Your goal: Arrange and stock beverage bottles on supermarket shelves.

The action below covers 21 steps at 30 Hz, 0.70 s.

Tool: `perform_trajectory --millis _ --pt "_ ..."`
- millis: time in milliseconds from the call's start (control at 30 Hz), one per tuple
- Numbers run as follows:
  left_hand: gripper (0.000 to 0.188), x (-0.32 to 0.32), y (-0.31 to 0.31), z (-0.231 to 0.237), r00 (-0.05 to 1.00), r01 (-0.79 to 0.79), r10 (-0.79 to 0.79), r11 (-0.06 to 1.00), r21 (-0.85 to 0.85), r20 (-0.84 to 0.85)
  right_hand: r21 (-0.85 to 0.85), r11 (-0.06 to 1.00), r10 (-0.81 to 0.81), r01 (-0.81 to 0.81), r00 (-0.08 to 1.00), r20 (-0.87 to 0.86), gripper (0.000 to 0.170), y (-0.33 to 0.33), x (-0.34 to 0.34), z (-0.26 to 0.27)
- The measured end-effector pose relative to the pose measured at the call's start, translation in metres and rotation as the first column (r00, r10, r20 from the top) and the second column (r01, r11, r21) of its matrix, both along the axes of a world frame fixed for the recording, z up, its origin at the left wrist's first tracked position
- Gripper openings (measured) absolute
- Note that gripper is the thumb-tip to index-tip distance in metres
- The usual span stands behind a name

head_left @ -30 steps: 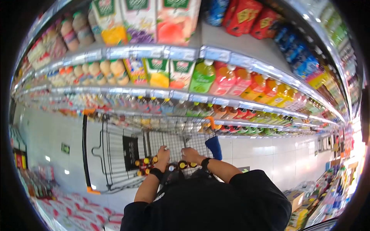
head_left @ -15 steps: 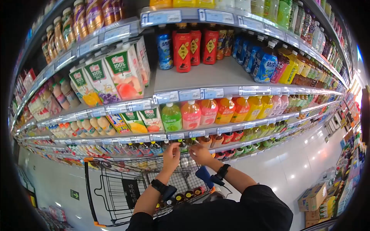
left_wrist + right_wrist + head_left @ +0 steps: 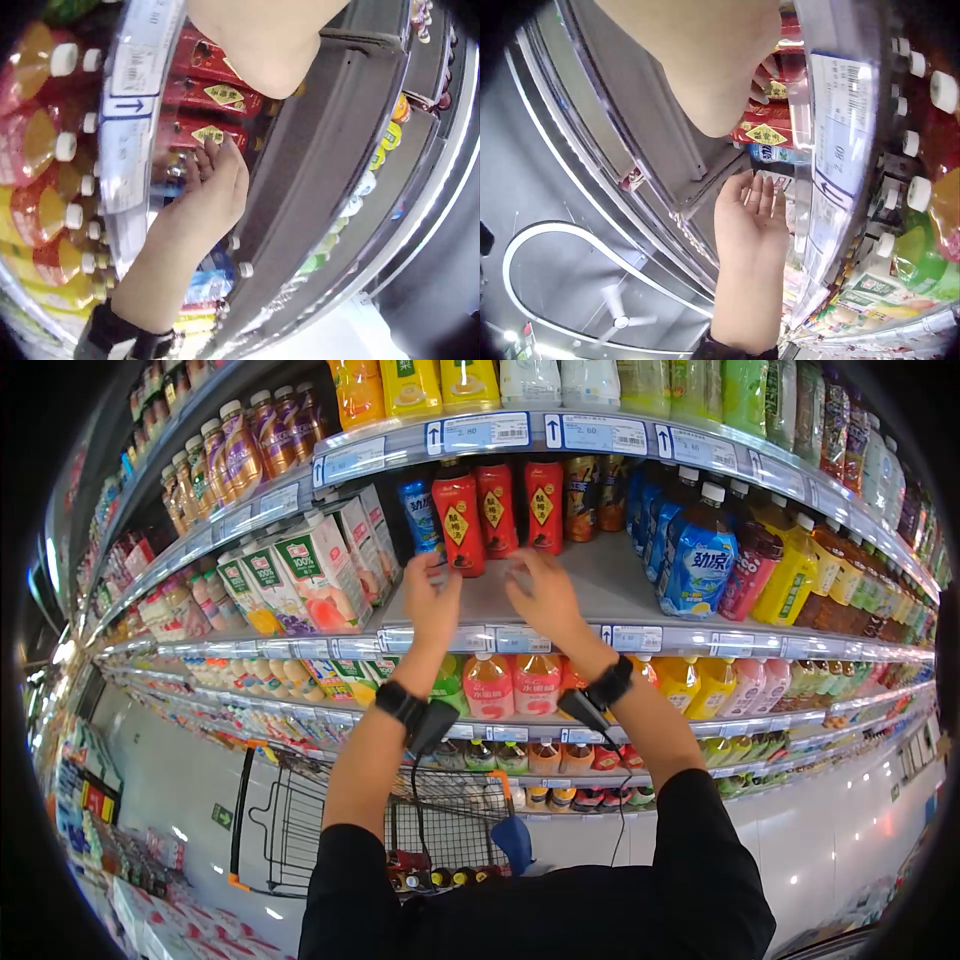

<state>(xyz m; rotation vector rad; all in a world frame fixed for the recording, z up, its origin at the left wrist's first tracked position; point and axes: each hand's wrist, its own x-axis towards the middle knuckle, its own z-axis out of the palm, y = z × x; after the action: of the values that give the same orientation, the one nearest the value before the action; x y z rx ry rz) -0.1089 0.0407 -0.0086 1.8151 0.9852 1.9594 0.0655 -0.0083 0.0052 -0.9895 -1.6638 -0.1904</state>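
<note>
Three red plastic drink bottles (image 3: 460, 525) with yellow diamond labels stand upright on a shelf (image 3: 480, 600). My left hand (image 3: 433, 602) is in front of the leftmost one, fingers loosely bent, holding nothing. To its right, my right hand (image 3: 545, 598) is raised over the shelf's front part, fingers loosely bent and pointing toward the red bottles, also without anything in its grasp. The left wrist view shows the right hand (image 3: 206, 187) close before a red bottle (image 3: 202, 133). In the right wrist view, the left hand (image 3: 754, 225) has bent fingers near a blue bottle (image 3: 776, 154).
Juice cartons (image 3: 315, 575) stand left on the same shelf, large blue bottles (image 3: 695, 555) right. Price-tag rails (image 3: 590, 432) run above and below. A shopping cart (image 3: 450, 820) with several bottles (image 3: 440, 878) is below me. Cables hang from the wrist devices (image 3: 432, 728).
Both hands have risen from over the cart to the shelf with the red bottles. The head view has tilted upward, bringing the upper shelves into sight.
</note>
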Motion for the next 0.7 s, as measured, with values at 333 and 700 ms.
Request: perform_trajectory --millis 333,700 --pt "0.070 0.029 0.081 0.022 0.948 -0.258 0.208 0.945 -0.201 -0.239 -0.075 0.968 -0.218 0.240 0.950 0.222 0.053 0.041 -0.009 0.005" --pt "0.069 0.024 0.110 0.015 0.919 -0.292 0.188 0.915 -0.279 -0.345 0.076 0.966 -0.256 0.246 0.947 0.194 0.056 0.039 -0.011 0.004"
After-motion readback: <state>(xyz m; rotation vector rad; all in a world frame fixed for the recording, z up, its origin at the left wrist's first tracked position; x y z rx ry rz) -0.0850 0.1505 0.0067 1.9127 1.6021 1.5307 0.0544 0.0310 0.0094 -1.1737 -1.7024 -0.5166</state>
